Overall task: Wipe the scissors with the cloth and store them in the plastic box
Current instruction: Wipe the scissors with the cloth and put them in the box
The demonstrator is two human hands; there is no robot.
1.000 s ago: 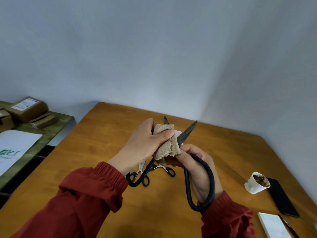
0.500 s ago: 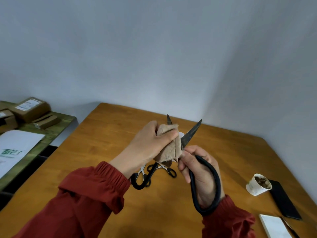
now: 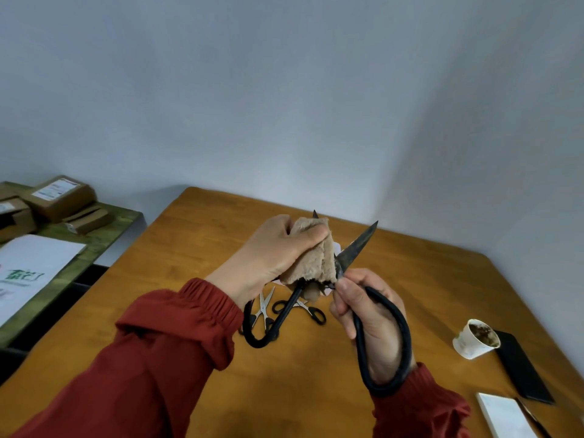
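Observation:
Large black scissors point(image 3: 357, 251) with wide loop handles are held open above the wooden table point(image 3: 426, 279). My right hand point(image 3: 369, 314) grips one loop handle, which runs round the palm to the wrist. My left hand point(image 3: 278, 251) pinches a beige cloth point(image 3: 313, 257) folded round the other blade, whose tip pokes out above the cloth. The free blade points up and right. Two small scissors point(image 3: 265, 306) with black handles lie on the table beneath the hands. A bit of white shows behind the cloth; I cannot tell what it is.
A white paper cup point(image 3: 475, 339) with dark contents stands at the right, beside a black flat object point(image 3: 521, 365) and a white pad point(image 3: 502, 415). A green side table point(image 3: 94, 235) at the left carries cardboard boxes point(image 3: 60, 197) and a white sheet point(image 3: 28, 273).
My left hand has slid the cloth up the covered blade towards its tip. Both hands and the scissors have risen slightly.

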